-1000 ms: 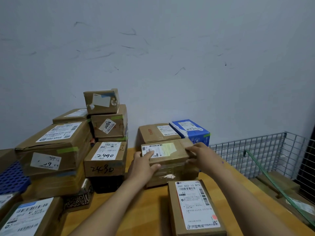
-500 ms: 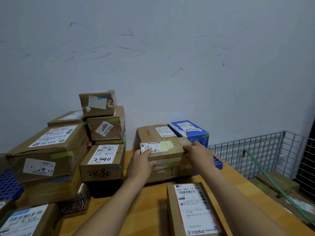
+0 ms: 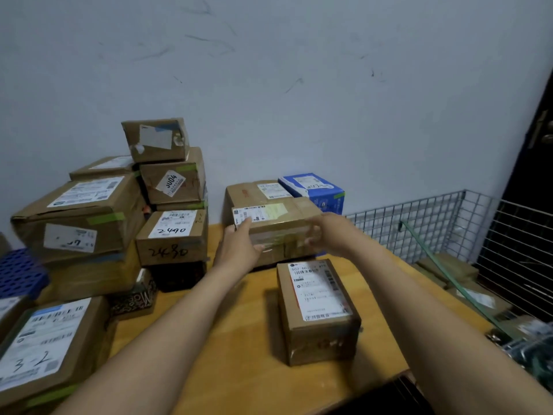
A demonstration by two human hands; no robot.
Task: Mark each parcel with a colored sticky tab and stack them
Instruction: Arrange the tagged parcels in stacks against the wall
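Observation:
A small brown parcel (image 3: pixel 279 218) with a white label and a yellow sticky tab on top sits on a taped brown parcel (image 3: pixel 269 254) near the back of the wooden table (image 3: pixel 233 339). My left hand (image 3: pixel 239 248) grips its left end, thumb on the label. My right hand (image 3: pixel 324 235) is blurred and holds the right end with curled fingers. Closer to me, another labelled brown parcel (image 3: pixel 317 310) stands alone on the table.
Behind the held parcel are a brown box (image 3: pixel 254 191) and a blue box (image 3: pixel 314 190) against the wall. A tall pile of parcels (image 3: pixel 172 235) fills the left side, beside a blue crate (image 3: pixel 21 271). A wire basket (image 3: pixel 434 220) with more parcels stands at the right.
Both hands carried the tabbed parcel a little farther back and up over the taped parcel. My view shifted left and down, showing more of the near table.

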